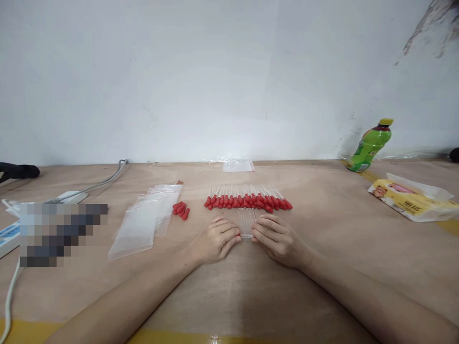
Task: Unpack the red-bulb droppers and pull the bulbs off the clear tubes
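My left hand is closed, with a bit of a red rubber bulb showing at its fingertips. Opposite it, my right hand is closed on a thin glass tube, which lies level between the two hands; the fingers hide where tube and bulb meet. Just behind the hands, several bare glass tubes lie side by side on the table. Farther back is a long row of glass droppers with red bulbs, bulbs toward me. A small heap of loose red bulbs rests left of the row.
Clear zip bags lie to the left, near a power strip with cables and a blurred-out patch. Another small bag is by the wall. At right are a green bottle and a yellow tissue pack.
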Demonstrator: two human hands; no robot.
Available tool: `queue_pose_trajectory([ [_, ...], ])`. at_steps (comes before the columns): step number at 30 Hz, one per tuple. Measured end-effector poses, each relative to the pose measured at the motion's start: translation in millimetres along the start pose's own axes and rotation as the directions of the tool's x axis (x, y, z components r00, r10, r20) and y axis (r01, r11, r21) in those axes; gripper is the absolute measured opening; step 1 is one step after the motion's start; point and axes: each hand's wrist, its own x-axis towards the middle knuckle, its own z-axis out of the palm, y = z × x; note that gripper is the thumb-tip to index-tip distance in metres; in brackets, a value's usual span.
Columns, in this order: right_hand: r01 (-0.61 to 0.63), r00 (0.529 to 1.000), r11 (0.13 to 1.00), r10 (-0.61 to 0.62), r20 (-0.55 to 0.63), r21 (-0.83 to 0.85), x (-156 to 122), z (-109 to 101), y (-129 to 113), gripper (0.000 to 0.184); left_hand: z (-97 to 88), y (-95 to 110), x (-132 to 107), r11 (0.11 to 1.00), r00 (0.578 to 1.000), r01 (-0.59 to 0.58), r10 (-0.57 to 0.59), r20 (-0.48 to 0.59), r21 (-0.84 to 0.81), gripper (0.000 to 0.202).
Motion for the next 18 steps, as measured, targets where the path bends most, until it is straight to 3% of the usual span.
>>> queue_pose_trajectory([
  [7,0.012,1.000,1.000,-0.012,-0.029,-0.012,0.6,-6.8,-0.9,0.016,-0.6,0.9,1.3,0.999,0.998,-0.044,0.045,-0.053,0.012,0.016],
  [11,-0.015,0.998,0.999,0.017,-0.054,0.046,-4.1,-10.3,6.0,0.021,-0.7,-3.9,-6.1,0.997,0.988,-0.066,0.070,-0.139,0.033,0.014],
  [15,-0.256,0.960,0.966,0.259,-0.106,0.040,-9.6,-11.7,20.2,0.018,-18.6,-26.9,-15.4,0.983,0.940,0.137,-0.090,-0.330,0.124,0.014],
  [18,-0.400,0.916,0.917,0.399,-0.031,-0.013,-12.4,-9.2,25.4,0.014,-47.0,-56.9,-16.6,0.904,0.840,0.406,-0.310,-0.446,0.135,0.022],
])
